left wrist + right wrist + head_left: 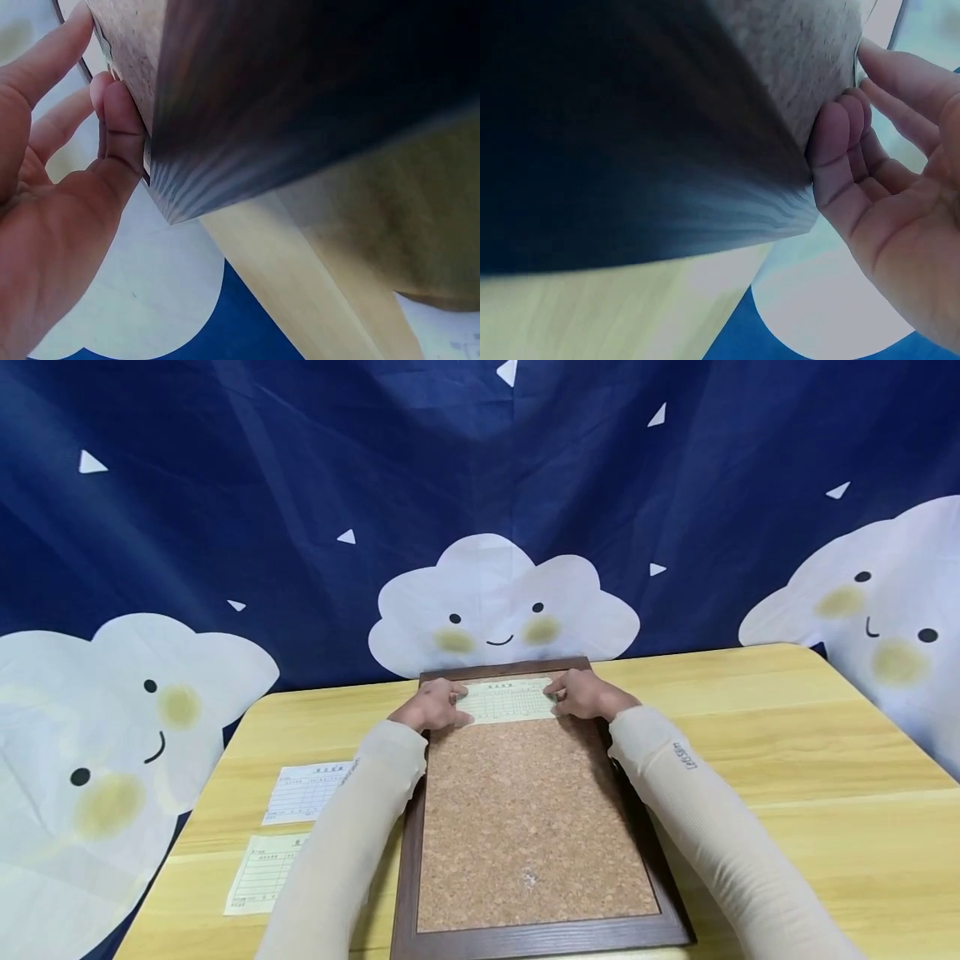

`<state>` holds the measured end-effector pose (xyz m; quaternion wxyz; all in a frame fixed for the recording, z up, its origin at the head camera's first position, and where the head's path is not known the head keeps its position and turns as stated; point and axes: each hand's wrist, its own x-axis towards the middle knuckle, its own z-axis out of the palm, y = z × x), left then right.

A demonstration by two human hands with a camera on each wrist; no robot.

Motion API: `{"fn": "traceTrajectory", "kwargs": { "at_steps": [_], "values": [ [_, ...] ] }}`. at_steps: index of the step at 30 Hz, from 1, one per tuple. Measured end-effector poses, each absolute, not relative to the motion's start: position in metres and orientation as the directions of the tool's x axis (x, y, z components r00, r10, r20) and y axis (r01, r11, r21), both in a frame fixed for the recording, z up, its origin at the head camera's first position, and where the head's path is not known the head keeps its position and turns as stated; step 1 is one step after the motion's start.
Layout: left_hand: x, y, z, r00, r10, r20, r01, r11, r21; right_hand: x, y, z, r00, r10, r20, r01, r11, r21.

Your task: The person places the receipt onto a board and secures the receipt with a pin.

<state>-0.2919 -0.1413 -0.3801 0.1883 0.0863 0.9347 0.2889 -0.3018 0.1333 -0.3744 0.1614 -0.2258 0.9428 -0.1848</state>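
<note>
A pale green printed form slip (504,702) lies across the top of a cork board (525,827) with a dark wooden frame. At the slip's left end, my left hand (437,704) holds it with thumb and fingertips spread along the edge. My right hand (583,693) holds the opposite end, its fingers bent over the cork. Both wrist views show the fingers close against the board: the left hand (67,172) and the right hand (900,172) reach past its dark frame. Most of the slip is hidden in those two views.
Left of the board, a white printed slip (300,793) and another pale green slip (262,877) lie on the wooden table (810,735), partly covered by my left sleeve. A dark blue curtain (420,460) with cloud faces hangs behind the table.
</note>
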Motion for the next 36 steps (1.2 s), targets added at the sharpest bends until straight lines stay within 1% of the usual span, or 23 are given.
{"fn": "traceTrajectory", "kwargs": {
  "at_steps": [4, 9, 17, 24, 27, 32, 36],
  "values": [
    [-0.292, -0.141, -0.381, -0.915, 0.272, -0.297, 0.065, 0.829, 0.556, -0.302, 0.135, -0.375, -0.84, -0.505, -0.199, -0.397, 0.822, -0.408],
    [-0.292, -0.141, -0.382, -0.917, 0.26, -0.304, 0.06, 0.841, 0.538, -0.301, 0.138, -0.375, -0.839, -0.517, -0.17, -0.399, 0.797, -0.454],
    [-0.291, -0.141, -0.381, -0.923, 0.248, -0.293, 0.048, 0.831, 0.554, -0.3, 0.145, -0.372, -0.849, -0.478, -0.225, -0.27, 0.758, -0.594],
    [-0.291, -0.14, -0.381, -0.922, 0.243, -0.3, 0.032, 0.822, 0.569, -0.298, 0.148, -0.369, -0.834, -0.491, -0.252, -0.238, 0.732, -0.638],
    [-0.292, -0.14, -0.382, -0.924, 0.24, -0.299, 0.033, 0.827, 0.562, -0.297, 0.15, -0.368, -0.83, -0.503, -0.243, -0.244, 0.718, -0.652],
    [-0.293, -0.139, -0.381, -0.927, 0.236, -0.292, 0.038, 0.832, 0.553, -0.296, 0.158, -0.366, -0.829, -0.527, -0.186, -0.286, 0.686, -0.669],
    [-0.292, -0.14, -0.379, -0.92, 0.227, -0.319, 0.008, 0.825, 0.565, -0.295, 0.164, -0.364, -0.824, -0.541, -0.167, -0.294, 0.662, -0.69]
  ]
}}
